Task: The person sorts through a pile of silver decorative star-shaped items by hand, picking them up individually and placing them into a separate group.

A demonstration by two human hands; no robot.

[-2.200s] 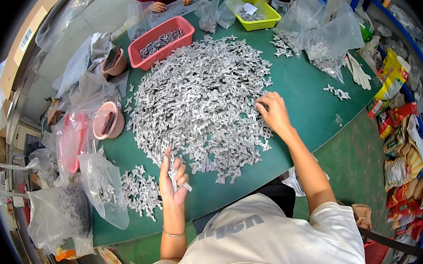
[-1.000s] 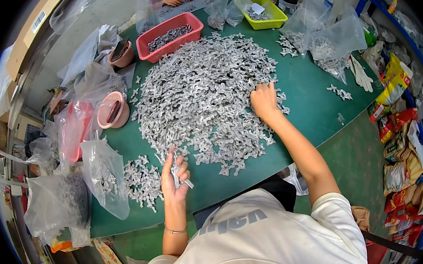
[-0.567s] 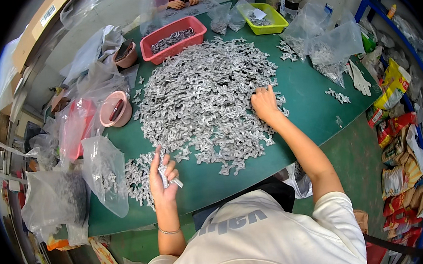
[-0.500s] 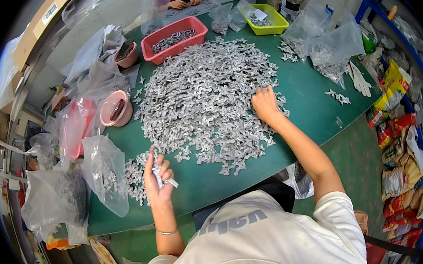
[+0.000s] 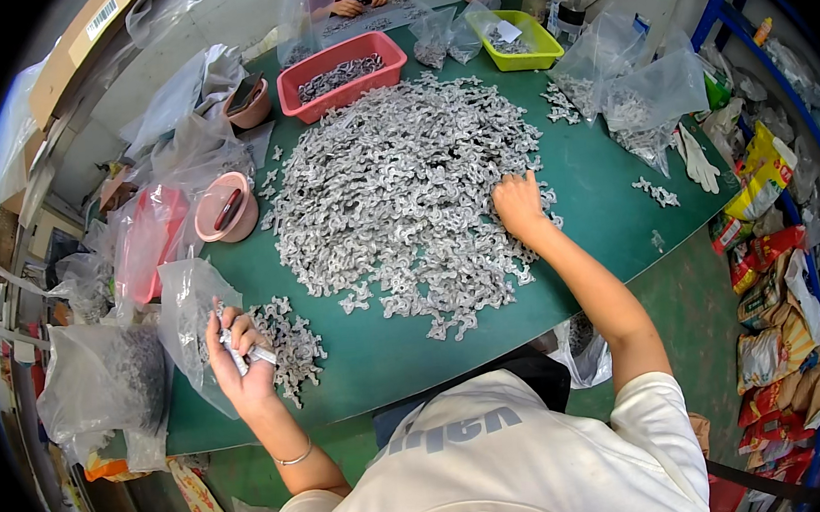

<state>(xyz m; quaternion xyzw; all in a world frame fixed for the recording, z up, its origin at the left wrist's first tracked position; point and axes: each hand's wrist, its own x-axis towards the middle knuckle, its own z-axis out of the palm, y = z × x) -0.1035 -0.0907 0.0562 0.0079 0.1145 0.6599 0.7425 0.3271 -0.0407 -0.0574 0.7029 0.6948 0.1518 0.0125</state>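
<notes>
A big heap of small grey metal parts (image 5: pixel 405 189) covers the middle of the green table (image 5: pixel 607 192). My right hand (image 5: pixel 520 205) rests palm down on the heap's right edge, fingers among the parts. My left hand (image 5: pixel 239 358) is raised at the table's front left, shut on a stack of the grey parts (image 5: pixel 244 351). It hovers over a smaller pile of the same parts (image 5: pixel 287 343), next to a clear plastic bag (image 5: pixel 188 312).
A red tray (image 5: pixel 342 69) and a yellow-green tray (image 5: pixel 513 38) with parts stand at the back. Pink bowls (image 5: pixel 225 208) and several plastic bags line the left; more bags (image 5: pixel 638 94) sit at the right. Another person's hands (image 5: pixel 347 9) work at the far edge.
My left hand with its stack of parts has moved left, from the table's front middle to over the small pile by the bag. My right hand has stayed on the heap's right edge.
</notes>
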